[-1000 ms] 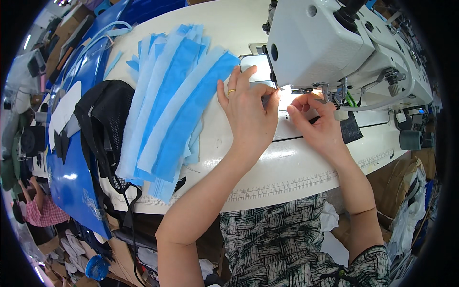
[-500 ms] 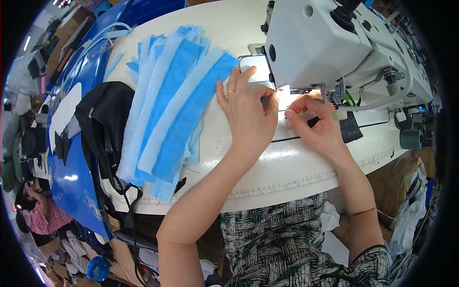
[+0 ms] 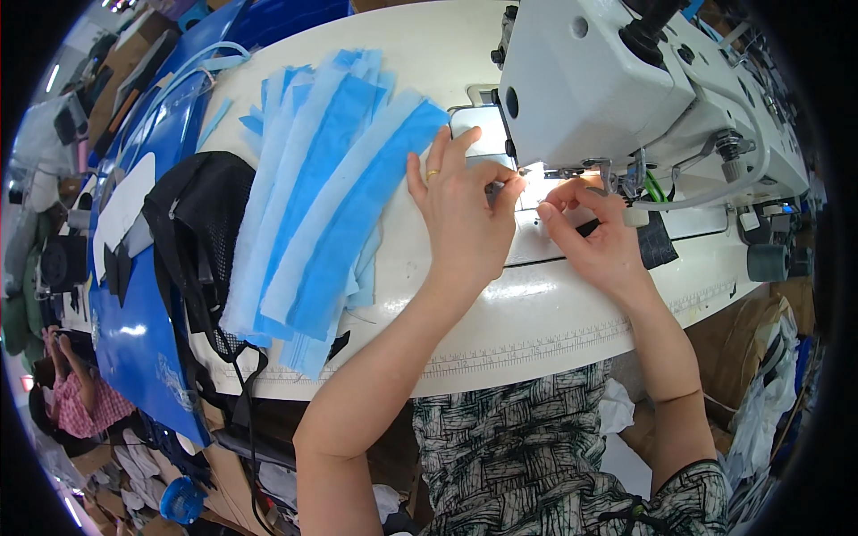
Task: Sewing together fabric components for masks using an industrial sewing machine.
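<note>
Both my hands are at the needle area of a white sewing machine point(image 3: 594, 85), close under its lit head. My left hand point(image 3: 466, 214) has thumb and forefinger pinched together just left of the bright spot, the other fingers spread over the metal plate point(image 3: 481, 129). Whatever lies in that pinch is too small to make out. On the other side of the light, my right hand point(image 3: 594, 228) curls with thumb and forefinger closed near the presser foot; its contents are also hidden. Beside my left hand lies a fanned stack of blue and white fabric strips point(image 3: 335, 188).
A black mesh bag point(image 3: 201, 205) with a strap sits left of the strips. Beyond it stands a blue panel point(image 3: 134, 330). A dark fabric piece point(image 3: 655, 239) lies right of my right hand. A printed ruler point(image 3: 500, 355) runs along the table's front edge. Another person point(image 3: 85, 393) is at far left.
My hands have barely moved; the left fingertips have shifted very slightly right. At far left, the other person has raised their arms.
</note>
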`<action>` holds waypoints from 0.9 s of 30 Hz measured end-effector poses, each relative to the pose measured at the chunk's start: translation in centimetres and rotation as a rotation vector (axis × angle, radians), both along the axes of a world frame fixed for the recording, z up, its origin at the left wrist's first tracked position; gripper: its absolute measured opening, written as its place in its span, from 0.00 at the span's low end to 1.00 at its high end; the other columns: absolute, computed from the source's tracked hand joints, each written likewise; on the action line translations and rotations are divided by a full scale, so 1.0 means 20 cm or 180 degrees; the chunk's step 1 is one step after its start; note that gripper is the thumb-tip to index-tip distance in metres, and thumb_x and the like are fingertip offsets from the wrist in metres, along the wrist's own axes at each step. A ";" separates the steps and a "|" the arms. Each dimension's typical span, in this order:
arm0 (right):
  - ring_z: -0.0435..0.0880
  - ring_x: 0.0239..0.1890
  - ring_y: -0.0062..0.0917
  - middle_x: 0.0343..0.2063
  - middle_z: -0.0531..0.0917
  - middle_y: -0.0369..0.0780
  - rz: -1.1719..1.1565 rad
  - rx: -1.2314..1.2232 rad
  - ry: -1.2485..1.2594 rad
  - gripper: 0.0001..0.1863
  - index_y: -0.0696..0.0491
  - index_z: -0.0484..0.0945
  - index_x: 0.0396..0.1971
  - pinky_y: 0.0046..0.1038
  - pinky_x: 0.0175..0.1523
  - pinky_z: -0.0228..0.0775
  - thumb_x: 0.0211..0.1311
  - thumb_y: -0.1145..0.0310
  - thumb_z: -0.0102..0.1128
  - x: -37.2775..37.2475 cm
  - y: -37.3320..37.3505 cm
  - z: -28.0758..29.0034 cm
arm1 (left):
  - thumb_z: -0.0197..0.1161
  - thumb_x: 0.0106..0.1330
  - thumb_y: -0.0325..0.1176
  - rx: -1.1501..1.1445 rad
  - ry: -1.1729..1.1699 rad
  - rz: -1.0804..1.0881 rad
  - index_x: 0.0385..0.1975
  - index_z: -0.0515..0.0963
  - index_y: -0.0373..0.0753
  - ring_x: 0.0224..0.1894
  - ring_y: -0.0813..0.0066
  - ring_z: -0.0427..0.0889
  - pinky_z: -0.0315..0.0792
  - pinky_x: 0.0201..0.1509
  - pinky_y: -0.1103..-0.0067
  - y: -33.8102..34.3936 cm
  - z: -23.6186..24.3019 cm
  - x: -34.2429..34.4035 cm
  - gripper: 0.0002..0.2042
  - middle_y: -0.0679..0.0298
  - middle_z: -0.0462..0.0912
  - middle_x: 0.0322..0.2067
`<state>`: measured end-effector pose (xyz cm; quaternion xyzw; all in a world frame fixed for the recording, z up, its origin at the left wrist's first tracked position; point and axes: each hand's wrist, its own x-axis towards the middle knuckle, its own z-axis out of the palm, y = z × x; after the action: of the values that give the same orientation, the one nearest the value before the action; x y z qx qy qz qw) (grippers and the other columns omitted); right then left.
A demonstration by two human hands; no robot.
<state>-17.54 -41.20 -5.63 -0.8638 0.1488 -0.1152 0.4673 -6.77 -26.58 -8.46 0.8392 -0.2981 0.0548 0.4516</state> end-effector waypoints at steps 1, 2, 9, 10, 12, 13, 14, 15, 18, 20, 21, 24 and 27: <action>0.81 0.34 0.15 0.34 0.85 0.35 0.0001 -0.0005 -0.0002 0.07 0.59 0.84 0.34 0.21 0.38 0.74 0.63 0.71 0.70 0.00 0.00 -0.01 | 0.72 0.63 0.34 -0.0063 0.0170 -0.0075 0.30 0.88 0.41 0.74 0.48 0.61 0.38 0.78 0.49 0.01 0.01 0.00 0.04 0.54 0.75 0.62; 0.81 0.34 0.16 0.35 0.86 0.35 -0.0105 -0.0012 -0.0359 0.07 0.60 0.84 0.34 0.22 0.38 0.75 0.62 0.72 0.71 0.01 -0.01 -0.03 | 0.72 0.62 0.34 -0.0119 0.0338 -0.0145 0.30 0.88 0.41 0.74 0.49 0.61 0.38 0.78 0.50 0.03 0.02 0.01 0.04 0.53 0.75 0.63; 0.83 0.40 0.30 0.35 0.86 0.40 -0.0614 -0.0241 -0.0293 0.12 0.57 0.85 0.32 0.34 0.44 0.76 0.53 0.66 0.77 -0.01 -0.06 -0.11 | 0.73 0.62 0.35 -0.0051 0.0358 -0.0209 0.33 0.88 0.40 0.64 0.57 0.74 0.53 0.73 0.61 0.09 0.15 -0.03 0.06 0.54 0.80 0.57; 0.83 0.40 0.30 0.35 0.86 0.40 -0.0625 -0.0252 -0.0310 0.12 0.57 0.85 0.32 0.34 0.44 0.76 0.53 0.66 0.77 -0.02 -0.05 -0.11 | 0.73 0.62 0.34 -0.0038 0.0652 -0.0332 0.33 0.88 0.39 0.60 0.59 0.76 0.60 0.68 0.63 0.10 0.17 -0.03 0.06 0.55 0.81 0.55; 0.81 0.47 0.36 0.36 0.85 0.40 -0.0596 -0.0985 -0.0669 0.13 0.54 0.86 0.32 0.39 0.49 0.74 0.50 0.64 0.79 -0.04 -0.05 -0.09 | 0.73 0.62 0.32 -0.0037 0.0929 -0.0474 0.33 0.88 0.38 0.57 0.60 0.79 0.66 0.64 0.66 0.10 0.19 -0.04 0.06 0.55 0.82 0.52; 0.80 0.49 0.38 0.36 0.85 0.41 -0.0596 -0.1236 -0.0792 0.13 0.53 0.87 0.31 0.40 0.51 0.73 0.49 0.63 0.80 -0.05 -0.04 -0.08 | 0.73 0.61 0.32 -0.0021 0.0922 -0.0521 0.33 0.88 0.37 0.54 0.61 0.80 0.70 0.59 0.68 0.10 0.19 -0.04 0.06 0.55 0.83 0.51; 0.77 0.52 0.40 0.39 0.85 0.39 -0.0350 -0.1355 -0.0835 0.12 0.50 0.88 0.32 0.41 0.54 0.71 0.49 0.63 0.80 -0.06 -0.03 -0.07 | 0.73 0.61 0.31 -0.0002 0.0913 -0.0567 0.33 0.88 0.36 0.52 0.62 0.82 0.74 0.54 0.71 0.10 0.19 -0.04 0.06 0.55 0.83 0.49; 0.76 0.54 0.39 0.42 0.84 0.38 -0.0084 -0.1507 -0.0917 0.12 0.48 0.89 0.34 0.40 0.56 0.70 0.50 0.63 0.80 -0.06 -0.02 -0.06 | 0.73 0.61 0.31 -0.0011 0.0890 -0.0580 0.33 0.88 0.36 0.52 0.62 0.82 0.74 0.54 0.71 0.10 0.18 -0.04 0.06 0.55 0.83 0.49; 0.73 0.57 0.38 0.47 0.83 0.35 0.0080 -0.1435 -0.0731 0.11 0.45 0.90 0.39 0.39 0.61 0.67 0.54 0.65 0.77 -0.05 -0.02 -0.04 | 0.74 0.61 0.30 -0.0076 0.0937 -0.0738 0.34 0.89 0.36 0.50 0.64 0.83 0.75 0.51 0.73 0.10 0.16 -0.02 0.06 0.57 0.82 0.49; 0.73 0.55 0.37 0.47 0.83 0.35 0.0166 -0.1622 -0.0777 0.09 0.45 0.90 0.39 0.39 0.61 0.66 0.57 0.66 0.75 -0.06 -0.02 -0.03 | 0.74 0.61 0.31 -0.0149 0.1369 -0.0929 0.35 0.89 0.36 0.49 0.67 0.83 0.75 0.52 0.74 0.11 0.15 0.00 0.07 0.58 0.82 0.48; 0.73 0.55 0.37 0.47 0.83 0.34 0.0208 -0.1716 -0.0802 0.09 0.45 0.90 0.39 0.39 0.61 0.66 0.59 0.66 0.73 -0.06 -0.02 -0.02 | 0.74 0.61 0.31 -0.0162 0.1347 -0.0955 0.35 0.89 0.36 0.49 0.67 0.83 0.75 0.52 0.74 0.11 0.14 0.01 0.07 0.58 0.82 0.48; 0.75 0.51 0.40 0.44 0.82 0.40 0.0191 -0.1594 -0.0514 0.06 0.51 0.87 0.37 0.40 0.61 0.65 0.61 0.67 0.71 -0.09 -0.04 -0.01 | 0.74 0.62 0.32 -0.0197 0.1447 -0.1067 0.36 0.89 0.35 0.50 0.68 0.83 0.75 0.54 0.74 0.11 0.14 0.01 0.07 0.59 0.82 0.48; 0.76 0.49 0.43 0.44 0.82 0.44 -0.0193 -0.2223 -0.0677 0.14 0.54 0.83 0.45 0.42 0.60 0.66 0.62 0.66 0.71 -0.13 -0.11 0.01 | 0.75 0.61 0.32 -0.0202 0.1192 -0.1022 0.36 0.89 0.36 0.50 0.67 0.83 0.75 0.55 0.74 0.09 0.14 0.00 0.08 0.59 0.82 0.49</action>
<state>-20.13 -43.32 -5.49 -0.9497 0.0766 -0.2621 0.1534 -6.84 -24.70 -5.73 0.7620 -0.3369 -0.1648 0.5280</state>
